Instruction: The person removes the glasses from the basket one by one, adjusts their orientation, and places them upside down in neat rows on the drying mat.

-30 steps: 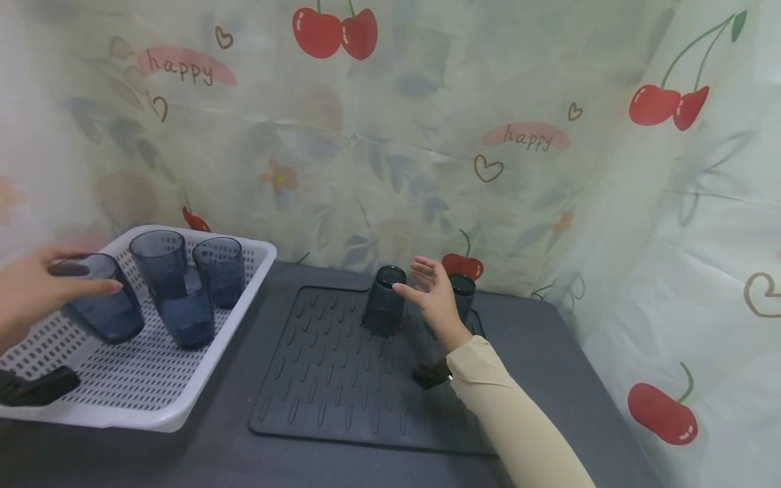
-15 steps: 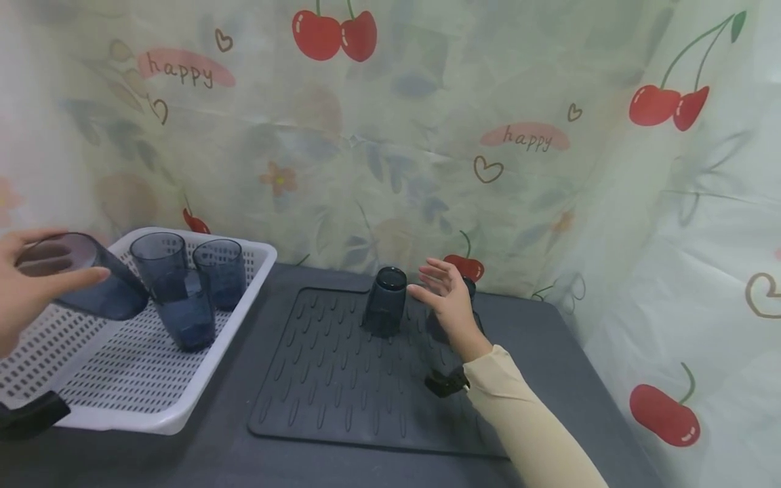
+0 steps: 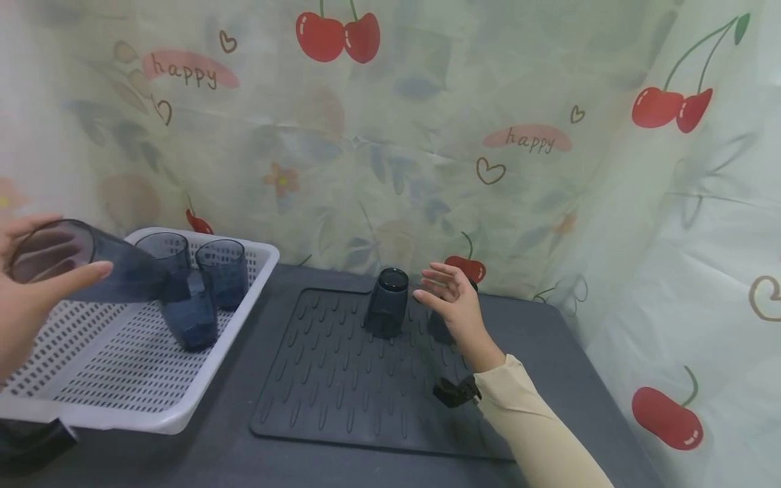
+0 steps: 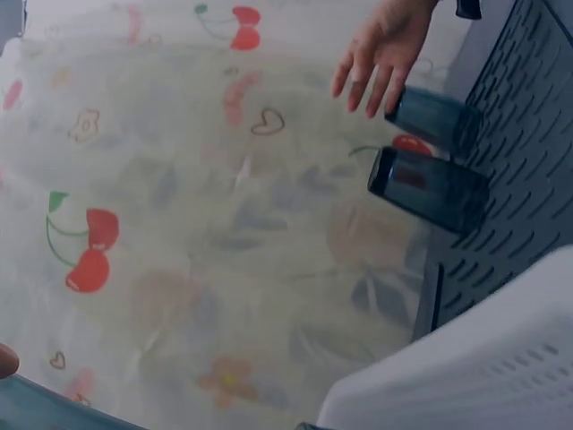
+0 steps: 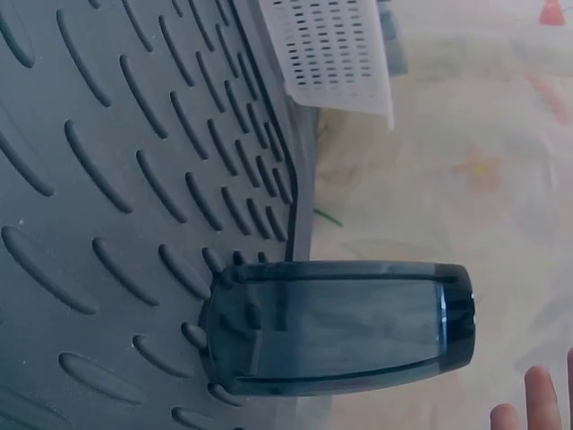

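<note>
My left hand (image 3: 27, 298) grips a dark blue drinking glass (image 3: 118, 271), tilted almost sideways above the white basket (image 3: 227, 339), its mouth facing the hand. Several like glasses stand in the basket, among them one at the right (image 3: 227, 278) and one in front (image 3: 190, 325). On the black ridged mat (image 3: 329, 386), two glasses stand upside down. One (image 3: 387, 305) is fully visible; the other (image 3: 438, 329) is mostly hidden behind my right hand (image 3: 457, 305). That hand hovers beside them with fingers loosely bent, holding nothing. The right wrist view shows an overturned glass (image 5: 340, 327) close up.
A dark grey cloth (image 3: 213, 447) covers the table under the basket and mat. Behind it hangs a curtain (image 3: 366, 169) printed with cherries, which also runs down the right side. Black wrist straps (image 3: 454, 392) show at both wrists.
My left hand has lifted the glass up and leftward and tipped it further towards level. My right hand has drawn back slightly to the right, away from the overturned glasses.
</note>
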The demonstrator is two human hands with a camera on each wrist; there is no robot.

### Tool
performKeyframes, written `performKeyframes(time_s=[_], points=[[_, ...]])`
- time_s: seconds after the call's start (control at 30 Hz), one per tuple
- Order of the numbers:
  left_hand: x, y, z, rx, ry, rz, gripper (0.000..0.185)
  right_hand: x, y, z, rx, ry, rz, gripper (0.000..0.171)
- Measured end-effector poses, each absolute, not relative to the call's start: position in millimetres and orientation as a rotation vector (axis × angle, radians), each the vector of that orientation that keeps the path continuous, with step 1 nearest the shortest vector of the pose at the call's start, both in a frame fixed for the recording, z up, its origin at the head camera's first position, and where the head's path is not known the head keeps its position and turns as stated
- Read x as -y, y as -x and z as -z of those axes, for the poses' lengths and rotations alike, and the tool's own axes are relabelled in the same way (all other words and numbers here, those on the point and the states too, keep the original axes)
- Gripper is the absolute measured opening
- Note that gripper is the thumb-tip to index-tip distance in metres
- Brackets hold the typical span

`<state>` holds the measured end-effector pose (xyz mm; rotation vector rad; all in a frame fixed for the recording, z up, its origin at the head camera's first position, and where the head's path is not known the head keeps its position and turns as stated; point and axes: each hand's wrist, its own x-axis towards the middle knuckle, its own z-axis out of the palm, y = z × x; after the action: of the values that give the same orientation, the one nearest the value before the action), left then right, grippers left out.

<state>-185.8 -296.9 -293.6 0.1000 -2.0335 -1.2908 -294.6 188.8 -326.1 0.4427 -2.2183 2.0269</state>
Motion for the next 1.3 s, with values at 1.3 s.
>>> performKeyframes(time_s=[1.3], points=[[160, 147, 297, 1.621, 0.483, 2.246, 0.063, -175, 245, 321, 2.166, -0.818, -2.117, 0.061]])
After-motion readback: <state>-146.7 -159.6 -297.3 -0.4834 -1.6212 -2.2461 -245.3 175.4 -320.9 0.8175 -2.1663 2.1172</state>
